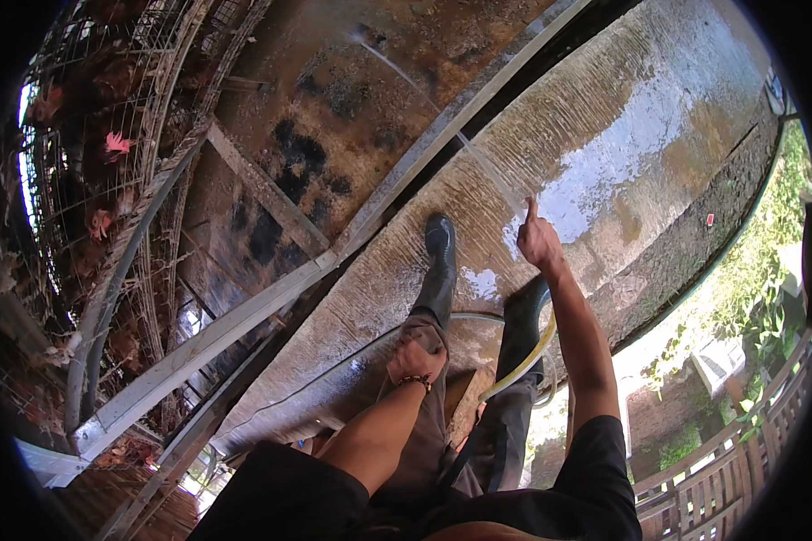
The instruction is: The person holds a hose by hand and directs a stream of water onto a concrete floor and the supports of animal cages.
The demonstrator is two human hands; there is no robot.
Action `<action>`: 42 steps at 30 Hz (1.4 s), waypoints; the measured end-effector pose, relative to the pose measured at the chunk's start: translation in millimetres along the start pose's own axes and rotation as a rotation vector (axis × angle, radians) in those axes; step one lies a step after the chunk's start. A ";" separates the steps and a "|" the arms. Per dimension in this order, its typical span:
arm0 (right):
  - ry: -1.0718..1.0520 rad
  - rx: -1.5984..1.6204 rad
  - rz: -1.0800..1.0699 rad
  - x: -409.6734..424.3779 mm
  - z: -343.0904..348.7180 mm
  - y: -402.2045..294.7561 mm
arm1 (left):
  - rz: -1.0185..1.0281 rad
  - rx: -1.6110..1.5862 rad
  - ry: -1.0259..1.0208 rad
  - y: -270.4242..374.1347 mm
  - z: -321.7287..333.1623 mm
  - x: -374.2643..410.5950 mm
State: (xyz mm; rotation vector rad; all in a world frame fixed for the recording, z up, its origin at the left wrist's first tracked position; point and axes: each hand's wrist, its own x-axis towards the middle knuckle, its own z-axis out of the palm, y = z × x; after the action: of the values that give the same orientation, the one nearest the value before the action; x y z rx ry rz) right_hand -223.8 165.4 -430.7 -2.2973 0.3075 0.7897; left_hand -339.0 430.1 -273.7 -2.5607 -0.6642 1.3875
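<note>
My right hand point(538, 238) grips the end of a yellowish hose point(524, 365), one finger stretched out at its mouth. From there a thin water jet point(477, 154) crosses the walkway and a long beam and reaches the stained floor point(352, 88) under the cages. My left hand point(416, 358), with a beaded bracelet at the wrist, is closed and rests on my trouser leg at the knee; whether it pinches the cloth, I cannot tell. Both feet wear dark rubber boots point(440, 237) on the ridged, wet concrete walkway point(386, 284).
Wire cages point(142, 88) holding brown hens stand on the left, on a metal frame point(203, 348). A dark gap runs along the walkway's left edge. A thin hose point(311, 383) lies across the concrete. Plants point(737, 297) and a slatted fence point(720, 477) are on the right.
</note>
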 end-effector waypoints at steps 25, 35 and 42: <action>0.018 -0.029 0.129 -9.6 2.2 11.3 | -0.023 -0.020 -0.086 4.9 -9.5 -2.7; -0.009 -0.035 0.104 -10.4 0.8 2.4 | -0.024 0.001 -0.107 4.9 -11.5 -3.2; -0.004 -0.017 0.056 -9.2 2.8 -2.9 | -0.024 -0.018 -0.139 7.1 -19.6 -4.8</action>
State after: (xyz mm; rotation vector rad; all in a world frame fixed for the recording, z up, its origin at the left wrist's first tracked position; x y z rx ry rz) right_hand -231.1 169.5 -425.2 -2.3111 0.3656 0.8280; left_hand -322.9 423.1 -261.5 -2.4784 -0.7302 1.5691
